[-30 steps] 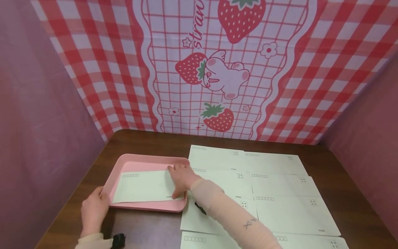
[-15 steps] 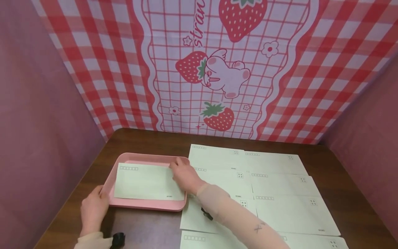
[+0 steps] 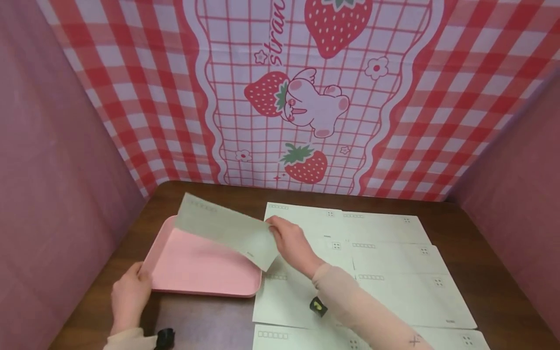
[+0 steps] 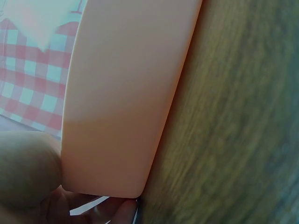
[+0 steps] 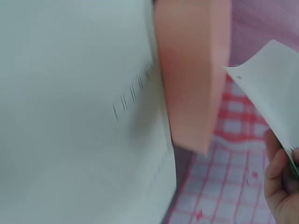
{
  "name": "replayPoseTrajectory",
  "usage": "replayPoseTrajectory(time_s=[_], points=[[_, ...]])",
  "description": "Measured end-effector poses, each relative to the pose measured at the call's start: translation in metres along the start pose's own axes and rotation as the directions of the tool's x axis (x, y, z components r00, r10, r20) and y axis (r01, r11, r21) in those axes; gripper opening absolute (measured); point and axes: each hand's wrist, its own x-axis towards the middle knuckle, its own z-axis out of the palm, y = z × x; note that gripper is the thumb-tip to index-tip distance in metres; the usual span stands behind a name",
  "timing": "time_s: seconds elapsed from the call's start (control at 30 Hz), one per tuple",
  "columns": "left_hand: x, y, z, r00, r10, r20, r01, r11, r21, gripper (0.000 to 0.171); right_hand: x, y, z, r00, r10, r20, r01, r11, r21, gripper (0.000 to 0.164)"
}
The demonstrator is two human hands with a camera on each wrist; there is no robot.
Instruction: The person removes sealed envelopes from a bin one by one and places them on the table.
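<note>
My right hand (image 3: 294, 241) pinches a white envelope (image 3: 225, 231) by its right end. Tilted, the envelope hangs in the air over the back right of a pink tray (image 3: 192, 265). In the right wrist view, my fingers (image 5: 276, 164) hold the slightly bowed envelope (image 5: 275, 84) at its edge, beyond the tray's wall (image 5: 187, 79). My left hand (image 3: 131, 294) grips the tray's near left corner. The left wrist view shows the thumb (image 4: 28, 168) beside the rim and other fingers around the corner of the tray (image 4: 124, 112). The tray's back right part is hidden by the envelope.
Several white envelopes (image 3: 411, 299) lie in two columns on the brown wooden table (image 3: 210, 321), right of the tray. They overlap in places. A red checked strawberry cloth (image 3: 280, 97) hangs behind the table, with pink cloth at both sides.
My right hand has lifted the envelope up out of the tray and moved right, tilting it. The tray's inside floor now shows. My left hand has stayed at the tray's corner.
</note>
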Motion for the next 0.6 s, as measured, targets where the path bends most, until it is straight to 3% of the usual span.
replayPoseTrajectory(time_s=[0.13, 0.27, 0.43, 0.6], points=[[0.000, -0.001, -0.001, 1.000, 0.002, -0.012, -0.002, 1.000, 0.001, 0.030, -0.001, 0.015, -0.028, 0.990, 0.102, -0.100, -0.094, 0.992, 0.081, 0.011], [0.001, -0.002, -0.001, 1.000, -0.002, -0.005, 0.002, 1.000, 0.001, 0.030, -0.006, 0.035, -0.060, 0.964, 0.190, -0.188, -0.176, 0.980, 0.091, 0.013], [0.002, -0.002, -0.001, 1.000, 0.007, -0.001, -0.007, 1.000, 0.000, 0.030, -0.025, 0.070, -0.100, 0.923, 0.312, -0.226, -0.296, 0.950, 0.101, 0.023], [0.001, -0.001, -0.001, 1.000, 0.001, -0.001, -0.001, 1.000, 0.002, 0.031, -0.060, 0.116, -0.136, 0.855, 0.464, -0.230, -0.456, 0.885, 0.092, 0.033]])
